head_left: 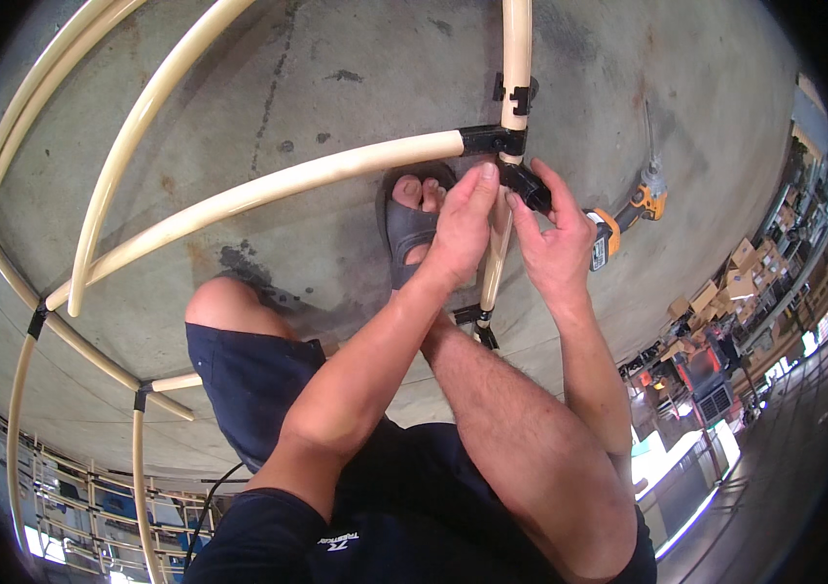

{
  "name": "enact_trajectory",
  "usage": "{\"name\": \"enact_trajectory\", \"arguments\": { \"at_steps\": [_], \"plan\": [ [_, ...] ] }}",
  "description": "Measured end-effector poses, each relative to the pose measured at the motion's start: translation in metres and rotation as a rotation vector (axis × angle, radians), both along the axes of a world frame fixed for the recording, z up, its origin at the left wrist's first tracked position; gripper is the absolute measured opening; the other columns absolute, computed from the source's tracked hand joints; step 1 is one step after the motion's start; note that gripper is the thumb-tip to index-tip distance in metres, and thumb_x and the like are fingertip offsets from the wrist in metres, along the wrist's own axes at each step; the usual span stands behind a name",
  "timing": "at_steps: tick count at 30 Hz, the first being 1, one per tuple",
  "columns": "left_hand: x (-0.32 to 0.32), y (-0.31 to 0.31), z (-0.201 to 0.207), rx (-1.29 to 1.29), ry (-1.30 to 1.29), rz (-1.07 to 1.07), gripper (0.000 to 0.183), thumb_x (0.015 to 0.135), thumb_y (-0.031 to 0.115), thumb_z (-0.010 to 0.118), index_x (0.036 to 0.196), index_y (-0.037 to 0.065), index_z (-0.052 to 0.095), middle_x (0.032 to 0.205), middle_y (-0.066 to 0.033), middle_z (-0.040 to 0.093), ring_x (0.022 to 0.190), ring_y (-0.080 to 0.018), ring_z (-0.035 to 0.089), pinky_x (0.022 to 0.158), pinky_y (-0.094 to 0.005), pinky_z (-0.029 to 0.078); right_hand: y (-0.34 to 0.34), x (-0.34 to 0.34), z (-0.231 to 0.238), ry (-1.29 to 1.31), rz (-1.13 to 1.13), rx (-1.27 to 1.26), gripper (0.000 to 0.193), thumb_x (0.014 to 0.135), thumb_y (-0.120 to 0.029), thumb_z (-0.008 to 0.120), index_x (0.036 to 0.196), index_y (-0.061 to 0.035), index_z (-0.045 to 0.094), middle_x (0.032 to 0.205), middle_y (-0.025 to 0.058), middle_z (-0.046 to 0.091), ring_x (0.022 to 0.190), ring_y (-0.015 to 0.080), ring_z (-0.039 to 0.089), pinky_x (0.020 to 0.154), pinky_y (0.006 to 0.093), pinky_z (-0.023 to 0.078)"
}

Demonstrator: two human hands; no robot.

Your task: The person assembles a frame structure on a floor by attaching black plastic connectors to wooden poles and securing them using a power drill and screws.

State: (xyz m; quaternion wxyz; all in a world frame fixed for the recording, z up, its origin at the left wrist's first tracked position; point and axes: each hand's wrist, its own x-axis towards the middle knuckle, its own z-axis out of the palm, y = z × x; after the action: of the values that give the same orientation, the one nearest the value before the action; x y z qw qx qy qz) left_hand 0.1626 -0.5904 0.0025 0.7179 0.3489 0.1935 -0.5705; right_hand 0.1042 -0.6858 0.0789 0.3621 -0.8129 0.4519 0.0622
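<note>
My right hand [557,248] pinches a black pipe-joint fitting [525,187] between thumb and fingers, at the side of a cream-coated pipe [517,44]. My left hand [463,229] is closed at the same spot, its fingertips against the fitting and the pipe; its exact grip is partly hidden. Just above, another black joint [488,141] links that pipe to a long cream pipe [278,185] running off to the left. A small black clip piece [515,95] sits higher on the pipe. Lower down, black joints [477,316] show beside my leg.
A yellow-and-black cordless drill [640,206] with a long bit lies on the concrete floor to the right. More of the cream pipe frame [93,263] stands at left. My sandalled foot [412,219] is beside the joint. Cardboard boxes [740,277] are stacked at far right.
</note>
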Motion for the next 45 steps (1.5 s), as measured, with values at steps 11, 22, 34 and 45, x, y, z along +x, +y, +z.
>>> {"name": "enact_trajectory", "arguments": {
  "at_steps": [11, 22, 34, 45],
  "plan": [
    [-0.007, -0.011, -0.011, -0.014, 0.149, -0.016, 0.031, 0.112, 0.018, 0.043, 0.135, 0.003, 0.057, 0.112, -0.0025, 0.066, 0.098, -0.0094, 0.059, 0.09, -0.0261, 0.049, 0.007, 0.001, -0.005, -0.085, -0.124, 0.054, 0.046, 0.088, -0.011, 0.078, 0.131, -0.0033, 0.062, 0.112, 0.0178, 0.073, 0.1, 0.0266, 0.075, 0.087, 0.0373, 0.058],
    [-0.014, -0.008, -0.023, -0.047, 0.109, -0.038, 0.038, 0.112, 0.024, 0.045, 0.141, 0.002, 0.054, 0.116, -0.0002, 0.063, 0.103, -0.0084, 0.055, 0.094, -0.0269, 0.046, -0.046, -0.005, 0.01, 0.135, 0.388, 0.068, 0.042, 0.091, -0.004, 0.066, 0.133, -0.0056, 0.059, 0.114, 0.0182, 0.071, 0.104, 0.0341, 0.069, 0.087, 0.0429, 0.055],
    [-0.036, -0.011, -0.01, 0.057, -0.041, 0.037, 0.042, 0.112, 0.035, 0.045, 0.141, 0.005, 0.054, 0.108, -0.0021, 0.066, 0.092, -0.0107, 0.059, 0.082, -0.0289, 0.051, -0.054, 0.012, 0.016, 0.174, 0.192, 0.266, 0.036, 0.093, 0.002, 0.055, 0.127, -0.005, 0.065, 0.1, 0.0138, 0.073, 0.086, 0.0197, 0.07, 0.073, 0.0342, 0.056],
    [-0.031, -0.015, -0.009, 0.05, 0.188, 0.141, 0.032, 0.113, 0.031, 0.042, 0.122, 0.007, 0.06, 0.095, 0.0006, 0.062, 0.087, -0.0095, 0.056, 0.08, -0.0275, 0.047, -0.039, 0.004, 0.015, 0.084, 0.221, 0.139, 0.03, 0.091, -0.001, 0.056, 0.12, 0.0001, 0.065, 0.107, 0.0242, 0.069, 0.098, 0.0445, 0.066, 0.085, 0.0464, 0.053]
  ]
}}
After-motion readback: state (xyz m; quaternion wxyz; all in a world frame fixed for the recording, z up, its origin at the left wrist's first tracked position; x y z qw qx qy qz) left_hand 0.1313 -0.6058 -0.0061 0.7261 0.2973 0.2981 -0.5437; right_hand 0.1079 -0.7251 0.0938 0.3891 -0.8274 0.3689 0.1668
